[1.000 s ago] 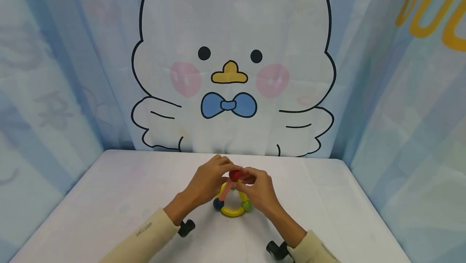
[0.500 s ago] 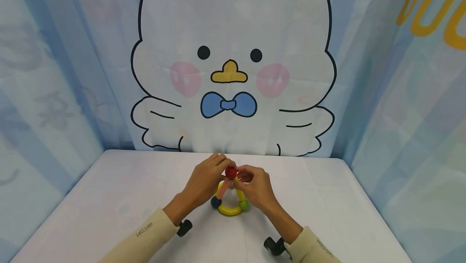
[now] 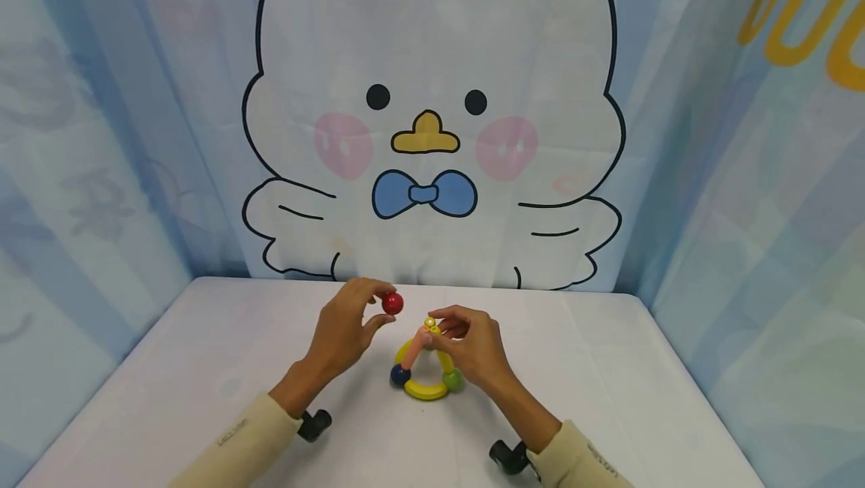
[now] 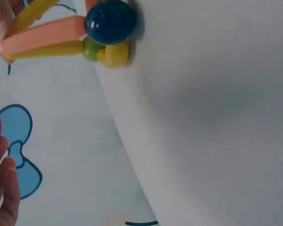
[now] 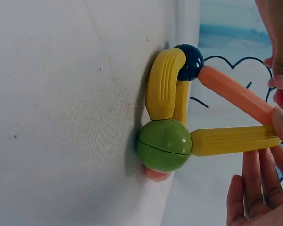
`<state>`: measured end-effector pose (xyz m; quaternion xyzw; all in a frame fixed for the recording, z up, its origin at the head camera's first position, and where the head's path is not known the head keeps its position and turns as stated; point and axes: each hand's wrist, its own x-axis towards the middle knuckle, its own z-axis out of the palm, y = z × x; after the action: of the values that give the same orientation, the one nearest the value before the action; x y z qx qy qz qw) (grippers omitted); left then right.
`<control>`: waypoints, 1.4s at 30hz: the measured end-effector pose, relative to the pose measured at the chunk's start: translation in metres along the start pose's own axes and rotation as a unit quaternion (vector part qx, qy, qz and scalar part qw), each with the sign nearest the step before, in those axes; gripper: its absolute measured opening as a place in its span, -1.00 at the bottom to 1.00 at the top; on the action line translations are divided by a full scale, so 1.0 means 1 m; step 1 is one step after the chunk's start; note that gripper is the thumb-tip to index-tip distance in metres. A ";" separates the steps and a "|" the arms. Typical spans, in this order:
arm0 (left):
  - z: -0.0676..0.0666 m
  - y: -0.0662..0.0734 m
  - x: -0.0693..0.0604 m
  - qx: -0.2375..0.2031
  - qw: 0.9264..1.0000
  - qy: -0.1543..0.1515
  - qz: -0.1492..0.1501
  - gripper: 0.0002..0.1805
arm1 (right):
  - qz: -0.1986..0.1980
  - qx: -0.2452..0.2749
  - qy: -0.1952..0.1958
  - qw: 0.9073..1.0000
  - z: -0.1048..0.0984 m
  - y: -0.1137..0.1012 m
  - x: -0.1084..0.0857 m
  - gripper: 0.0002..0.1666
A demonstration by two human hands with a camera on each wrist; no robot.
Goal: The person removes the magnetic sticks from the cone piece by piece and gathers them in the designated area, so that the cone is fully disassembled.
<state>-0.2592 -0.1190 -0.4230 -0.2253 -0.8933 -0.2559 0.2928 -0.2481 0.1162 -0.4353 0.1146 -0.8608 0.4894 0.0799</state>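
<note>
My left hand holds a red ball between thumb and fingers, in the air left of the toy frame and apart from it. The frame stands on the table: a dark blue ball and a green ball joined by a curved yellow piece. A salmon rod and yellow rods slope up from the base and come together at the top. There my right hand pinches their upper ends. In the left wrist view the red ball is mostly hidden by fingers.
The toy stands on a white table. Behind it hangs a curtain with a cartoon bird, and more curtain closes in both sides. A black wrist camera sits under the left cuff, another camera under the right.
The left hand has lifted the red ball off the top of the frame and moved left with it, baring the rod ends. The right hand stays at the top of the rods.
</note>
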 end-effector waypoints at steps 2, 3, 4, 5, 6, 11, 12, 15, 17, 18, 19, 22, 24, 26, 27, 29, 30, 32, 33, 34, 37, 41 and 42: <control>-0.005 -0.008 -0.002 0.002 1.000 0.000 -0.020 -0.44 | -0.002 -0.006 0.003 1.000 0.000 0.000 0.000 -0.61; -0.008 -0.012 -0.003 0.002 1.000 -0.001 -0.030 -0.44 | 0.001 -0.007 0.004 1.000 0.000 -0.001 0.000 -0.61; -0.010 -0.016 -0.004 0.001 0.999 -0.002 -0.040 -0.44 | 0.004 -0.008 0.005 1.000 -0.001 -0.001 0.000 -0.60; -0.011 -0.021 -0.005 0.001 0.999 -0.004 -0.048 -0.43 | 0.005 -0.009 0.005 1.000 -0.001 -0.001 0.000 -0.60; -0.013 -0.025 -0.005 0.001 0.998 -0.007 -0.058 -0.43 | 0.006 -0.010 0.006 1.000 -0.001 0.000 0.000 -0.60; -0.015 -0.048 -0.008 0.010 0.995 -0.030 -0.100 -0.43 | 0.007 -0.006 0.007 1.000 -0.002 0.000 0.000 -0.61; -0.015 -0.053 -0.009 0.012 0.993 -0.035 -0.108 -0.44 | 0.006 -0.005 0.007 1.000 -0.002 0.001 -0.001 -0.62; -0.015 -0.067 -0.010 0.011 0.991 -0.047 -0.125 -0.46 | 0.004 -0.003 0.006 1.000 -0.002 0.001 -0.001 -0.62; -0.015 -0.076 -0.010 0.009 0.989 -0.057 -0.136 -0.46 | 0.004 -0.003 0.005 1.000 -0.002 0.002 -0.001 -0.62; -0.015 -0.080 -0.010 0.009 0.988 -0.064 -0.142 -0.47 | 0.003 -0.003 0.005 1.000 -0.002 0.002 0.000 -0.62; -0.015 -0.084 -0.009 0.009 0.987 -0.070 -0.147 -0.48 | 0.003 -0.004 0.005 1.000 -0.002 0.001 0.000 -0.62; -0.015 -0.095 -0.009 0.014 0.983 -0.092 -0.161 -0.50 | 0.004 -0.003 0.004 1.000 -0.002 0.001 0.000 -0.61; -0.014 -0.101 -0.008 0.020 0.980 -0.105 -0.168 -0.53 | 0.005 -0.003 0.004 1.000 -0.002 0.001 0.000 -0.61; -0.013 -0.107 -0.008 0.026 0.978 -0.117 -0.172 -0.55 | 0.005 -0.002 0.003 1.000 -0.002 0.001 0.000 -0.61; -0.013 -0.110 -0.008 0.030 0.977 -0.122 -0.175 -0.56 | 0.005 -0.003 0.003 1.000 -0.002 0.001 0.000 -0.62; -0.012 -0.114 -0.007 0.038 0.974 -0.134 -0.180 -0.57 | 0.004 -0.005 0.002 1.000 -0.002 0.001 0.000 -0.62; -0.012 -0.116 -0.007 0.042 0.972 -0.142 -0.183 -0.59 | 0.005 -0.006 0.002 1.000 -0.002 0.001 0.000 -0.61; -0.011 -0.119 -0.006 0.049 0.968 -0.155 -0.190 -0.60 | 0.006 -0.008 0.001 1.000 -0.002 0.001 0.000 -0.62; -0.010 -0.120 -0.006 0.051 0.967 -0.161 -0.193 -0.60 | 0.003 -0.009 0.000 1.000 -0.002 0.002 0.000 -0.62; -0.009 -0.121 -0.006 0.053 0.965 -0.169 -0.193 -0.61 | 0.004 -0.010 0.000 1.000 -0.002 0.001 0.000 -0.62; -0.008 -0.124 -0.005 0.057 0.960 -0.188 -0.200 -0.61 | 0.001 -0.011 -0.001 1.000 -0.002 0.001 -0.001 -0.63; -0.005 -0.127 -0.004 0.059 0.955 -0.209 -0.204 -0.60 | 0.000 -0.009 -0.004 1.000 -0.003 -0.001 -0.001 -0.63; -0.005 -0.127 -0.004 0.058 0.954 -0.212 -0.206 -0.60 | 0.000 -0.008 -0.005 1.000 -0.003 -0.001 -0.001 -0.63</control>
<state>-0.3243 -0.2200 -0.4630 -0.0681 -0.9751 -0.2048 0.0505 -0.2467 0.1182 -0.4336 0.1168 -0.8650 0.4819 0.0767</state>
